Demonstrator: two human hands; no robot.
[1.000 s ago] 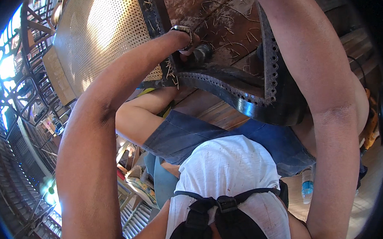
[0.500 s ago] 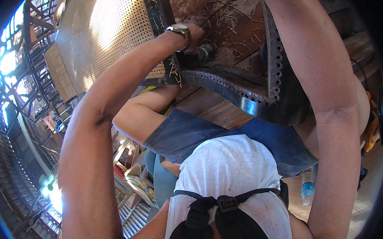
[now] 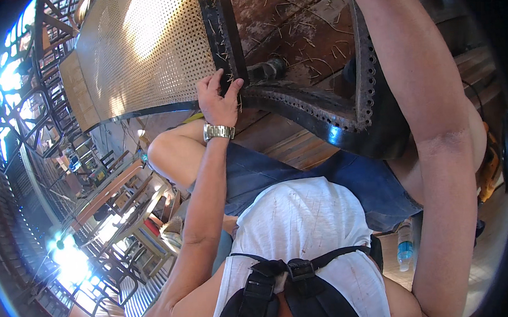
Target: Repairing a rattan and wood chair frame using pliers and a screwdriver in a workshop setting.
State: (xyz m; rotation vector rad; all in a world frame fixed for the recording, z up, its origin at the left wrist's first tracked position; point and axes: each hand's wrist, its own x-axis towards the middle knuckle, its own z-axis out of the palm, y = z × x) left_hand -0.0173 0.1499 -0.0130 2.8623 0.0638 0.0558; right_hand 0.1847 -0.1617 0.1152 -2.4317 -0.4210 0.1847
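A dark wooden chair frame (image 3: 297,112) lies across my lap, its edges lined with small drilled holes. On its left side a woven cane panel (image 3: 145,55) is set in the frame. At the near corner of that panel, my left hand (image 3: 218,103) rests against the dark rail with thumb and fingers apart. Loose cane strands (image 3: 225,56) stick up along the rail beside it. My right forearm (image 3: 447,165) reaches up past the frame's right side and leaves the picture at the top, so the right hand is out of sight.
Wooden floorboards (image 3: 310,23) with scattered cane scraps show through the frame's opening. A plastic bottle (image 3: 406,248) with a blue label stands low on the right, near my thigh. Stacked chair frames (image 3: 39,121) and other furniture crowd the left side.
My left hand has drawn back toward me and left, from above the open part of the frame to the near corner of the cane panel. The right forearm has barely moved.
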